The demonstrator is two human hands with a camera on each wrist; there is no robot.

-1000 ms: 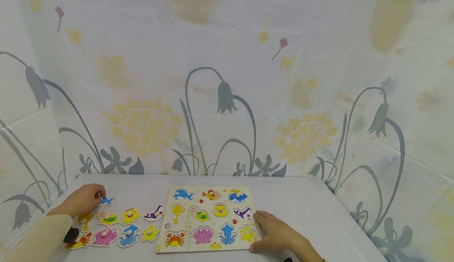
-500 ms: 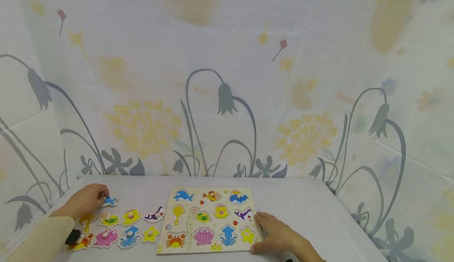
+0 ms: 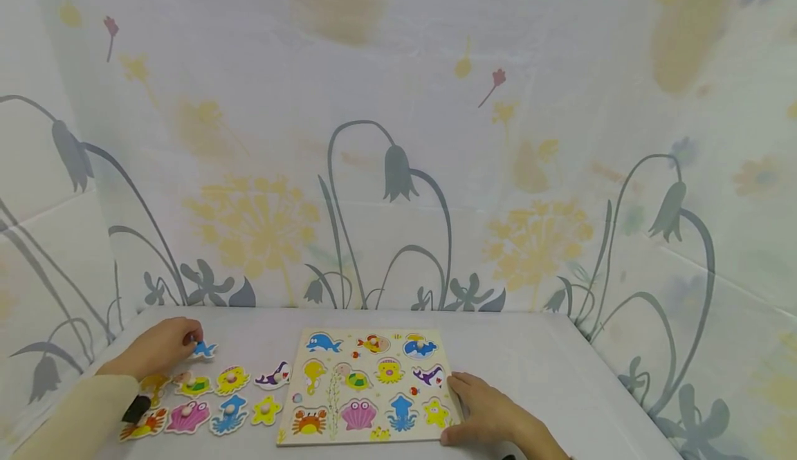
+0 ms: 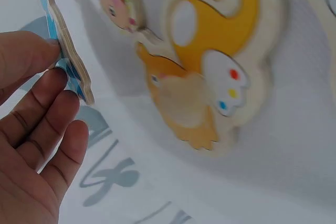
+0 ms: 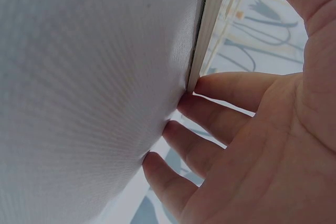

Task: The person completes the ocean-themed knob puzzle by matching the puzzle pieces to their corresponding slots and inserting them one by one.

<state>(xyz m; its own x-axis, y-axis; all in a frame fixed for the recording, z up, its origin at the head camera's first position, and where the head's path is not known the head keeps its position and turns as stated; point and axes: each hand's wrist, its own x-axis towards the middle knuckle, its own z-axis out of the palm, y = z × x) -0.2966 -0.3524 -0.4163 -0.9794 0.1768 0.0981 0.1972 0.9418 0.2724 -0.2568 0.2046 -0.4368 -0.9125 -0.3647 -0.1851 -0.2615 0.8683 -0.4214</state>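
Currently the left fingers point(image 4: 29, 55) pinch a blue, wooden-edged piece point(image 3: 205, 350), the right fingers point(image 5: 216, 119) spread.

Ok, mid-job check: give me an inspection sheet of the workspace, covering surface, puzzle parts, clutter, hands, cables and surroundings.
Surface: white table, no spill visible.
Puzzle parts: puzzle board lies flat, with fish piece and whale piece seated in its top row; eight loose pieces lie left of it.
Clutter: nothing seen.
Left hand: pinches the blue piece.
Right hand: at the board's right edge, forefinger touching it, fingers extended.
Cables: nothing seen.
Surroundings: flower-printed backdrop behind and on both sides.
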